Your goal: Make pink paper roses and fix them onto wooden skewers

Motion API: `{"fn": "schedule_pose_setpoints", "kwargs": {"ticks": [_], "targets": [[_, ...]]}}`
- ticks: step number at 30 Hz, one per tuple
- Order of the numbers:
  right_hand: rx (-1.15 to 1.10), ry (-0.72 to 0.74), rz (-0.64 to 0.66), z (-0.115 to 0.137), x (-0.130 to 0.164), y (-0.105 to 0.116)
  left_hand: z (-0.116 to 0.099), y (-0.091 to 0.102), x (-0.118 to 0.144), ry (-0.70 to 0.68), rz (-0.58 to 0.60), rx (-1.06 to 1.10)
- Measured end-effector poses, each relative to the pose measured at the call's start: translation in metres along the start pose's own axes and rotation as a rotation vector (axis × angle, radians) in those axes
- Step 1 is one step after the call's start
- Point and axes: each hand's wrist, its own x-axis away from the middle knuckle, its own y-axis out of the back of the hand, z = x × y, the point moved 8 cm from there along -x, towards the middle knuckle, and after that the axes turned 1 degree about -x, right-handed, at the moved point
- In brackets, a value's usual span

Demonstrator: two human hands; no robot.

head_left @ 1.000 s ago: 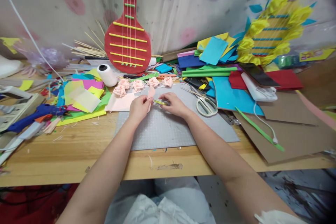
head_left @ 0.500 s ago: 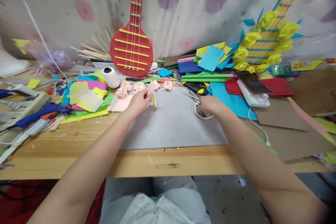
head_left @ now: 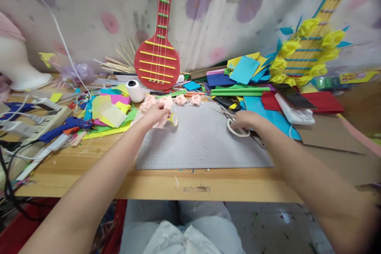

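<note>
My left hand is closed in a pinch on a piece of pale pink paper, above the left part of a grey cutting mat. Just right of those fingers stands a small tape roll. Several pale pink paper flowers line the mat's back edge. On the mat's right side my right hand is closed around scissors with white handles. Their blades point left and away from me; the fingers partly hide the handles.
A red paper lute leans at the back, and a yellow one with flowers at right. Colored sheets, a white thread spool, a blue glue gun and a power strip lie left. A phone rests right.
The view has shifted a little to the left. My left hand has lifted the pink paper slightly, its sheet now tilted. My right hand keeps hold of the scissors at much the same place.
</note>
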Motion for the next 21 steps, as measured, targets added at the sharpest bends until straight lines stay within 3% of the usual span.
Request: {"fn": "schedule_pose_setpoints", "kwargs": {"ticks": [5, 9, 12, 17, 21], "targets": [[-0.486, 0.149, 0.267, 0.003, 0.012, 0.008, -0.001, 0.006, -0.004, -0.013, 0.060, -0.099], [-0.582, 0.323, 0.347, 0.020, 0.029, 0.016, -0.007, 0.005, -0.006, -0.034, 0.144, -0.231], [-0.514, 0.461, 0.212, 0.037, 0.032, 0.025, -0.015, 0.003, -0.007, -0.042, 0.218, -0.294], [-0.373, 0.534, -0.268, 0.065, 0.033, 0.050, -0.020, -0.003, -0.011, 0.026, 0.356, -0.487], [-0.290, 0.645, -0.266, 0.096, 0.039, 0.046, -0.033, -0.007, -0.015, -0.048, 0.379, -0.673]]}}
